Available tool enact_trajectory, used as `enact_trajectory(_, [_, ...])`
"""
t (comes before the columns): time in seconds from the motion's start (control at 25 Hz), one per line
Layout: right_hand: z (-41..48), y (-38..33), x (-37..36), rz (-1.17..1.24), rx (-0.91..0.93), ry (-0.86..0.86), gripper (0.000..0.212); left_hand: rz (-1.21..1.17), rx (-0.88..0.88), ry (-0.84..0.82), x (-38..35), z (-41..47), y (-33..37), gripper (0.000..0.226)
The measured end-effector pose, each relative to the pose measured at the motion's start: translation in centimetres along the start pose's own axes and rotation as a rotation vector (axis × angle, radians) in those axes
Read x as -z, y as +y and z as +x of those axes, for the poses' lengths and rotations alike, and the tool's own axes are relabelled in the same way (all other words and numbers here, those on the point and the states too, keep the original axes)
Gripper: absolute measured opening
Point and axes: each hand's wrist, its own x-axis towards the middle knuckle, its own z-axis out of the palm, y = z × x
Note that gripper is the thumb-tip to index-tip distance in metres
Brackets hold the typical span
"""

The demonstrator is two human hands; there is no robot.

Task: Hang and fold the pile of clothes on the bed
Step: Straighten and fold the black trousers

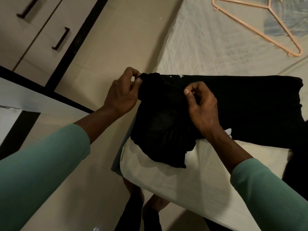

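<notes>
Nearby, the left hand (pixel 122 94) and the right hand (pixel 202 104) each pinch the black garment (pixel 166 124) at the bed (pixel 191 177) edge, probably to spread it for folding. Farther off, a pink hanger (pixel 273 19) lies on the bed, ready for hanging.

Open sheet (pixel 208 47) lies between black garment (pixel 241 104) and pink hangers (pixel 266 22).

The black garment (pixel 233 104) is so dark that its folds and kind cannot be told, and it runs off the picture's right edge. The right hand (pixel 201 104) and its wrist hide part of a white print (pixel 228 131) on it. Toward the far side of the bed (pixel 200 47), the hook of a pink hanger (pixel 273 29) is cut off at the top.
</notes>
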Motion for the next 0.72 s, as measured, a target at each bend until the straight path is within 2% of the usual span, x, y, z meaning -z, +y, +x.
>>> enact_trajectory(0.12, [1.8,0.1,-0.8,0.011,-0.158,0.107,0.007,-0.132,0.21,0.085,-1.1,1.6,0.6,0.02])
enact_trajectory(0.24, [3.0,0.4,-0.5,0.077,-0.305,0.057,0.024,-0.39,0.432,0.039,-1.1,1.7,0.3,0.023])
enact_trajectory(0.32, [3.3,0.8,0.1,0.115,-0.311,-0.004,0.032,-0.459,0.492,0.011,-0.9,1.4,-0.6,0.017])
enact_trajectory(0.36, [3.2,0.9,0.3,0.134,-0.279,-0.003,0.034,-0.459,0.472,0.056,-0.9,1.2,-0.9,0.016])
enact_trajectory(0.44, [2.9,0.8,0.7,0.195,-0.218,0.066,0.034,-0.233,0.33,0.237,-1.0,0.4,-0.9,0.019])
enact_trajectory(0.52, [2.0,0.5,1.3,0.186,-0.165,0.128,0.03,-0.008,0.051,0.312,-0.8,-1.9,0.5,0.02])
enact_trajectory(0.56, [1.3,0.4,1.8,0.15,-0.139,0.142,0.027,0.017,-0.117,0.248,-0.7,-3.5,1.3,0.021])
enact_trajectory(0.64, [-0.7,0.8,2.8,0.089,-0.109,0.123,0.027,0.06,-0.431,0.009,-0.2,-7.2,2.4,0.032])
enact_trajectory(0.72, [-3.3,1.3,4.0,0.081,-0.121,0.005,0.043,0.278,-0.672,-0.222,-0.5,-10.1,2.0,0.052])
